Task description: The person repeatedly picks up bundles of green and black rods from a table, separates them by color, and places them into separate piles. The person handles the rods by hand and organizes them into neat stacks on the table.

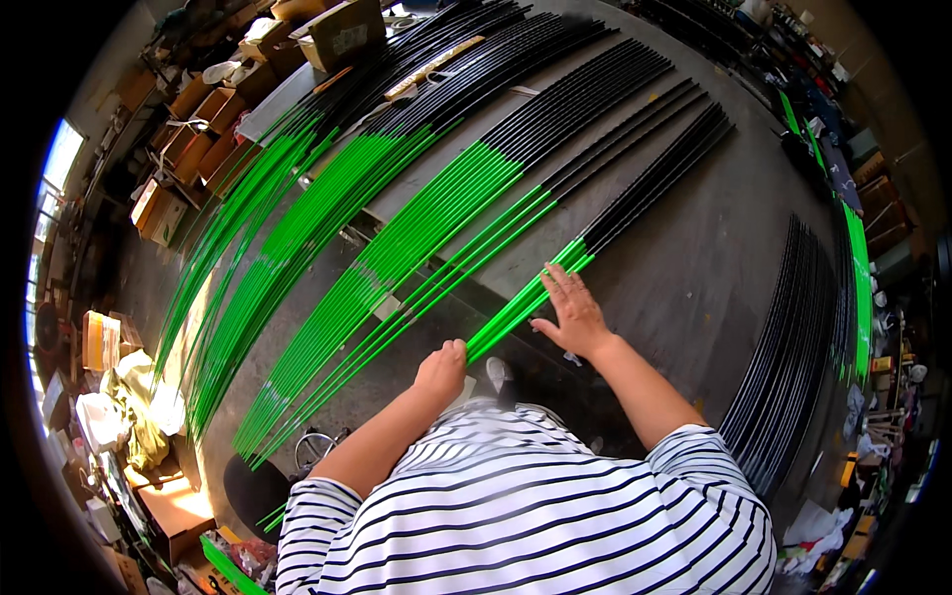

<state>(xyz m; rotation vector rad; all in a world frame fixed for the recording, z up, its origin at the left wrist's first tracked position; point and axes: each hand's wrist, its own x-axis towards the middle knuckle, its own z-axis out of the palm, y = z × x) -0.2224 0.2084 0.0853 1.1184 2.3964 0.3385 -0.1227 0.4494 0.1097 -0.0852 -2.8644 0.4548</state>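
Note:
A small bundle of long thin rods (521,308), green on the near part and black on the far part, slants across the table in front of me. My left hand (442,369) is closed around the green end of this bundle. Further up, my right hand (577,317) lies over the green part near the colour change, its fingers stretched out and its thumb apart. Just left of the bundle, a few separate rods (496,229) run alongside it. Beyond them a wider flat row of the same rods (436,224) is spread side by side.
More green and black rods (315,194) lie in groups to the left, overhanging the table's near edge. At the right is a stack of black rods (788,347). Cardboard boxes (342,35) stand at the far left. The grey table (684,258) shows between the groups.

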